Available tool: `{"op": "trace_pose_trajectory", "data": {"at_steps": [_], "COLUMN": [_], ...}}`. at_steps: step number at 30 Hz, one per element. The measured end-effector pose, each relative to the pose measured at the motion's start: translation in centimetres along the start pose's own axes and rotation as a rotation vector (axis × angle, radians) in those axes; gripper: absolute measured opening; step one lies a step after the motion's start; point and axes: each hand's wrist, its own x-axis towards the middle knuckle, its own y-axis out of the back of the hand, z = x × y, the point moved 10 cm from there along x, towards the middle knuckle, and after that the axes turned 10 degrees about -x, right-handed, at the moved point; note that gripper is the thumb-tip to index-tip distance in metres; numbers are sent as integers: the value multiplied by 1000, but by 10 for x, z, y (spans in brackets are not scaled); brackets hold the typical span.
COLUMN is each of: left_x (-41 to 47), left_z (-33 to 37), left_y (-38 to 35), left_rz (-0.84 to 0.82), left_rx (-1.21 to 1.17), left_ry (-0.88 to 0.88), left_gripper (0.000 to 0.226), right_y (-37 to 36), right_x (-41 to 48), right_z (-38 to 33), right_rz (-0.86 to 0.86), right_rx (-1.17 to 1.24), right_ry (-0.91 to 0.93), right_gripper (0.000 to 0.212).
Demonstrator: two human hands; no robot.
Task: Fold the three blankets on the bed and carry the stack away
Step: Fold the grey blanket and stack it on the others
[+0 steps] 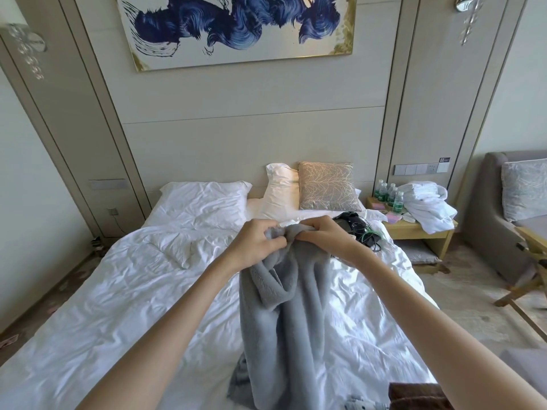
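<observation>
A fluffy grey blanket (296,315) hangs in loose folds above the white bed (133,291), held up by its top edge. My left hand (254,244) and my right hand (322,235) are close together, both shut on that top edge. Its lower end trails onto the bed at the bottom of the view. A dark brown blanket (414,395) lies on the bed at the bottom right, partly cut off by the frame. A patterned bit of fabric (359,403) shows next to it; I cannot tell what it is.
White pillows (204,196) and a beige cushion (327,186) lean at the headboard. A black device with cables (359,229) lies on the bed's right side. The nightstand (414,229) carries bottles and white towels. A grey sofa (509,202) and a wooden folding stand (529,261) are on the right.
</observation>
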Motion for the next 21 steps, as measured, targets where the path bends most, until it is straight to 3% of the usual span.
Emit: {"op": "trace_pose_trajectory", "data": {"at_steps": [2,5,8,9,11,13,17,19,21], "left_x": [-1,-1,-3,-4,-7,-11,-19,-21,-21], "left_z": [0,1,5,4,-1,-12,-56,-75,-76], "left_y": [14,38,66,75,95,110,121,111,93], "left_rz": [104,225,362,409,517,610,662,589,482], "left_rx": [-50,-113,-157,-161,-159,-176,-159,-122,-125], "left_ry": [-28,-45,-76,-80,-91,-68,161,263,239], "left_gripper": [25,26,20,13,13,16,26,17,8], "right_y": [-16,-39,-52,-54,-53,-51,-33,-13,3], "right_x": [-5,-16,-23,-25,-29,-35,-31,-23,-16], "right_z": [27,71,106,117,143,165,163,130,89], "right_rz": [-85,-161,-161,-167,-180,-176,30,198,303], "right_rx": [151,84,-26,-102,-351,-581,-403,-313,-287], "right_ry": [-103,-241,-298,-303,-318,-335,-299,-208,-93], "right_gripper": [9,36,26,21,40,45,27,15,14]}}
